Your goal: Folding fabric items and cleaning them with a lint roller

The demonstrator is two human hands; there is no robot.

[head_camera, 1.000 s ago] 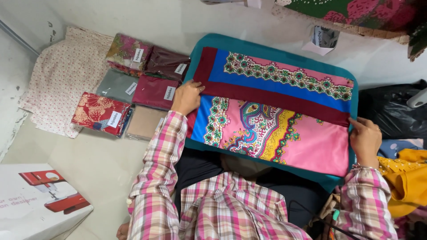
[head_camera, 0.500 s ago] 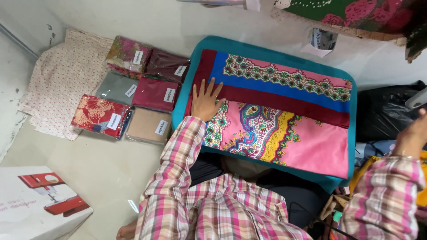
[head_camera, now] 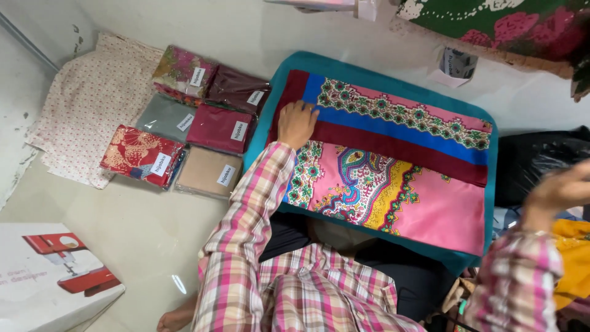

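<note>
A folded patterned cloth (head_camera: pixel 393 166) in pink, blue and maroon lies on a teal cushion (head_camera: pixel 362 69) over my lap. My left hand (head_camera: pixel 296 123) rests on the cloth's upper left part, on the maroon band, fingers curled down onto it. My right hand (head_camera: pixel 559 189) is raised off the cloth at the right edge of view, blurred, above a black plastic bag (head_camera: pixel 534 160); whether it holds anything is unclear.
Several wrapped, labelled fabric packs (head_camera: pixel 203 120) lie in rows on the floor left of the cushion, on and beside a floral cloth (head_camera: pixel 92 98). A white box picturing a sewing machine (head_camera: pixel 49 270) sits bottom left. Yellow cloth (head_camera: pixel 571 258) lies at the right.
My right hand let go of the cloth's right edge and lifted away to the right. My left hand slid up the cloth's left side from the fold toward the top.
</note>
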